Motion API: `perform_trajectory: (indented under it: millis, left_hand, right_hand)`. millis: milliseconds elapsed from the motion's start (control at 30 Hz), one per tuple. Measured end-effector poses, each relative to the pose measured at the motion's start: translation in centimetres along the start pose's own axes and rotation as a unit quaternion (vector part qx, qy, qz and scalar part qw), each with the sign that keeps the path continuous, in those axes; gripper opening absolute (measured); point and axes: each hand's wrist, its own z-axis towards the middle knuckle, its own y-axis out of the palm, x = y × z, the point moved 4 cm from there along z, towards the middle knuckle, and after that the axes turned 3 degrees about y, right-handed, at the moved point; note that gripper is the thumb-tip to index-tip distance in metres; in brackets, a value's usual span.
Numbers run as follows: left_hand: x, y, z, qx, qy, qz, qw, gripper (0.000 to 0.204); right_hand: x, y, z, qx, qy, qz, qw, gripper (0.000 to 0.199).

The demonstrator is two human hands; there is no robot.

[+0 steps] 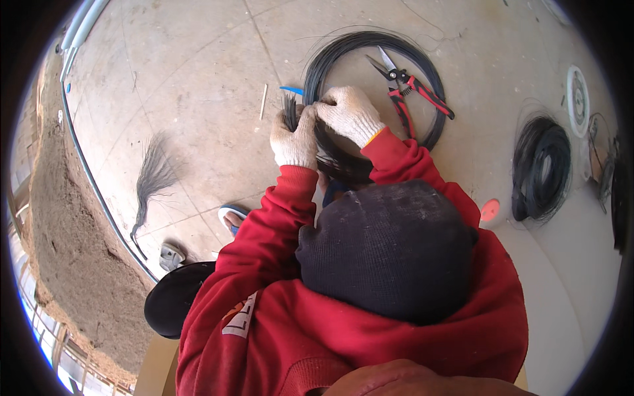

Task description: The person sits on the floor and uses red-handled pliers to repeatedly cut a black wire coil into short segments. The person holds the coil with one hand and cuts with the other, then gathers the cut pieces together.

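Both my hands wear off-white knit gloves and meet at the left side of a large coil of thin black wire [378,39] on the floor. My left hand [294,140] is closed around a small bundle of black wire [289,111], whose loose ends fan up above the fingers. With its fingertips pinched at the coil's left side, my right hand [351,115] grips the wire there; the exact strand is hidden. Snips with red and black handles [400,83] lie across the coil's right part, blades apart. A blue strip [291,90] sticks out beside the coil, just above my hands.
On the left lies a fanned bundle of black wire [152,175], with a dirt bank [79,231] beyond the floor edge. A second black wire coil [560,168], a white ring [577,99] and a red disc [490,210] are at right. A thin stick [263,101] lies nearby.
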Motion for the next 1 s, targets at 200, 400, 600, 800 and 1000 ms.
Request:
perform_trajectory:
  millis: [200,400,600,800,1000]
  left_hand:
    - [-1.6,-0.1,1.3,0.007,0.005,0.006,1.0,0.03]
    - [-1.3,0.0,1.3,0.008,-0.023,0.002,1.0,0.029]
    - [-1.5,-0.1,1.4,0.011,-0.008,0.025,1.0,0.031]
    - [-0.2,0.2,0.6,-0.005,-0.023,-0.021,0.999,0.026]
    - [1.0,0.2,0.1,-0.026,-0.05,0.006,0.998,0.026]
  right_hand:
    - [0.2,0.6,0.0,-0.043,0.064,0.146,0.986,0.028]
    - [0.7,1.7,1.4,0.066,0.025,0.03,0.997,0.034]
    - [0.0,1.6,1.7,0.05,-0.011,-0.047,0.998,0.032]
    - [-0.4,0.8,0.0,0.085,-0.078,-0.029,0.993,0.032]
    - [-0.3,-0.5,-1.0,0.064,-0.12,0.02,0.991,0.031]
